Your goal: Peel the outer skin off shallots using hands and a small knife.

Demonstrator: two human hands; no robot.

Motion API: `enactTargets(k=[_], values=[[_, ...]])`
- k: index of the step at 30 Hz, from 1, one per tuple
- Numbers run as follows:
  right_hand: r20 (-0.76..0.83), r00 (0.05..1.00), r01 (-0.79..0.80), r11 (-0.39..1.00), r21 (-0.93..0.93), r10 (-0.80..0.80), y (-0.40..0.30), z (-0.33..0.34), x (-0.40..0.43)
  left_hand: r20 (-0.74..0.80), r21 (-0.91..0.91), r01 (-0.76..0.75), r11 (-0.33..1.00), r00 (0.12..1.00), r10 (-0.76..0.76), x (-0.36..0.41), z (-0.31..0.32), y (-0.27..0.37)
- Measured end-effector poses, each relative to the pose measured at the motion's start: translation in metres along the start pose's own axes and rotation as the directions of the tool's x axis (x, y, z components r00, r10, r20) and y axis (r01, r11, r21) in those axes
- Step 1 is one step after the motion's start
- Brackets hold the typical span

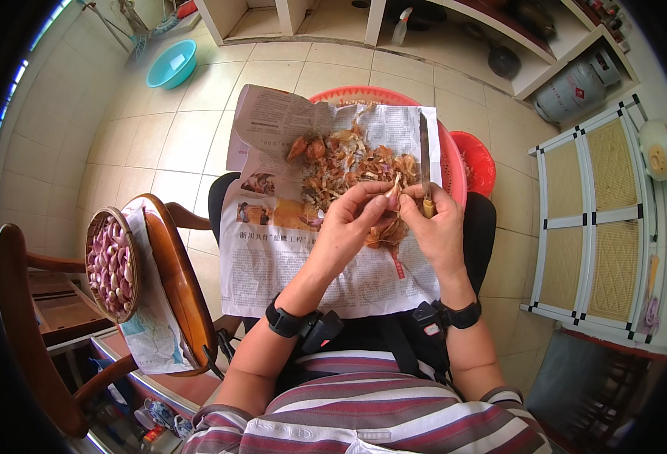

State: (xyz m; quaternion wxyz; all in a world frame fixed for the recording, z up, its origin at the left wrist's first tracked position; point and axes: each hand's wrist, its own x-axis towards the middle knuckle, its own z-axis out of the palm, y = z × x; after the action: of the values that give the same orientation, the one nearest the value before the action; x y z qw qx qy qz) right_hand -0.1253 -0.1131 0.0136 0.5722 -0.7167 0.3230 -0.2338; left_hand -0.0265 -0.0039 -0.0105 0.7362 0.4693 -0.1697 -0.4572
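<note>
My left hand (345,221) pinches a small pinkish shallot (392,197) with a dry pointed tip. The thumb and forefinger of my right hand (438,230) meet it from the other side. Tucked in the right fingers is a knife (425,153), its narrow dark blade pointing away from me and its light wooden handle partly hidden. Below both hands, a heap of dry brown shallot skins (333,179) lies on a newspaper (288,278) spread over my lap. Several unpeeled shallots (308,148) rest at the heap's far left.
To my left, a woven basket (135,272) of peeled shallots sits on a wooden chair (183,295). A red plastic basket (453,170) under the newspaper stands beside a red bowl (484,162). Farther off are a turquoise basin (171,63), a gas cylinder (572,88) and a cabinet (589,221).
</note>
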Motion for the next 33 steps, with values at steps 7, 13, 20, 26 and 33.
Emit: enactTargets(k=[7,13,20,26,33], values=[[0.084,0.995,-0.071,0.986,0.15,0.058,0.0,0.0,0.001,0.016,0.127,-0.019,0.992,1.0,0.017,0.0,-0.007,-0.001],[0.029,0.995,-0.104,0.98,0.171,0.1,0.01,-0.005,0.007,0.028,-0.171,0.06,0.984,0.998,-0.056,0.0,-0.01,0.007],[-0.02,0.997,-0.066,0.991,0.118,0.069,0.008,-0.005,0.009,0.021,-0.284,0.042,0.958,0.999,-0.037,0.001,-0.011,0.007],[-0.027,0.999,0.026,0.994,-0.103,-0.029,0.01,-0.008,0.01,-0.023,-0.275,0.015,0.961,1.0,-0.022,0.004,-0.02,0.001],[0.009,0.976,0.213,0.944,-0.252,-0.218,-0.002,0.005,0.005,-0.03,-0.187,0.019,0.982,0.999,-0.025,0.003,-0.011,-0.001]])
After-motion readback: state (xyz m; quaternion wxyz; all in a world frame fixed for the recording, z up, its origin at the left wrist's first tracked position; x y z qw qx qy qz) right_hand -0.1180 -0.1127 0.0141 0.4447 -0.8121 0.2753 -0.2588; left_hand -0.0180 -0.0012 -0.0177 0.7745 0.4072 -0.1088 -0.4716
